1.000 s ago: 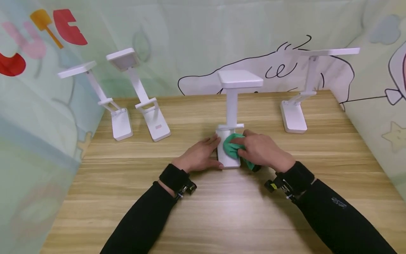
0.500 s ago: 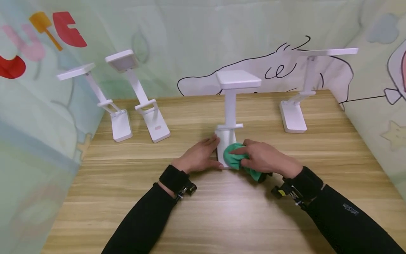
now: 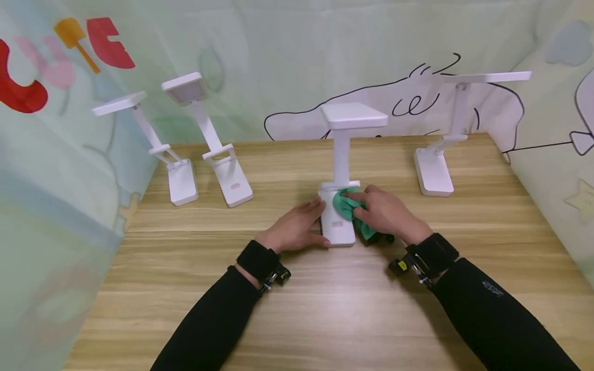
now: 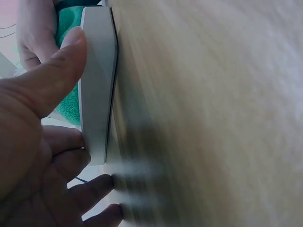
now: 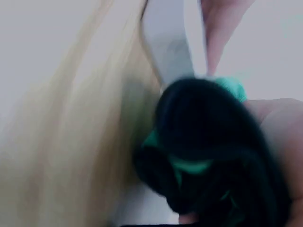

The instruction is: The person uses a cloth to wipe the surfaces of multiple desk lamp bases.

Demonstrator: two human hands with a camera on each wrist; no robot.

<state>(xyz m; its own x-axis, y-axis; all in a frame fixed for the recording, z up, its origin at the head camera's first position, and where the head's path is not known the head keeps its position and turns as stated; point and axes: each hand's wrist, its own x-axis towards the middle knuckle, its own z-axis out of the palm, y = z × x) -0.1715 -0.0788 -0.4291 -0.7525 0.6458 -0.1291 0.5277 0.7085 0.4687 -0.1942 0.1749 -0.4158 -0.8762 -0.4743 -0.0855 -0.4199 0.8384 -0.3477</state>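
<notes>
Head view: A white desk lamp (image 3: 342, 170) stands upright at the middle of a wooden table (image 3: 325, 309), its flat head level on top of the post. The left hand (image 3: 297, 226) rests against the left edge of the lamp base, fingers extended along the side and the thumb at the near corner. The right hand (image 3: 385, 214) grips a bunched green cloth (image 3: 348, 203), fingers curled round it, and presses it on the far part of the base, just below the post. A dark part of the cloth hangs beside the base on the right. Both forearms wear black sleeves and black wrist straps.

Three further white lamps stand on the table: a tilted pair at far left (image 3: 158, 149) (image 3: 215, 144), close beside each other, and one at far right (image 3: 445, 139) with a long level head. All are well apart from the hands. A printed fabric backdrop (image 3: 278, 62) surrounds the table.

Left wrist view: The left thumb (image 4: 57, 71) lies on the top face of the lamp base (image 4: 97, 85); the remaining fingers are loosely extended along its side edge and touch the table. The green cloth (image 4: 68, 33) shows beyond the base under the other hand.

Right wrist view: The picture is blurred. Green cloth (image 5: 227, 90) and a dark mass fill the foreground against the white base (image 5: 165, 42); finger position cannot be told here.
</notes>
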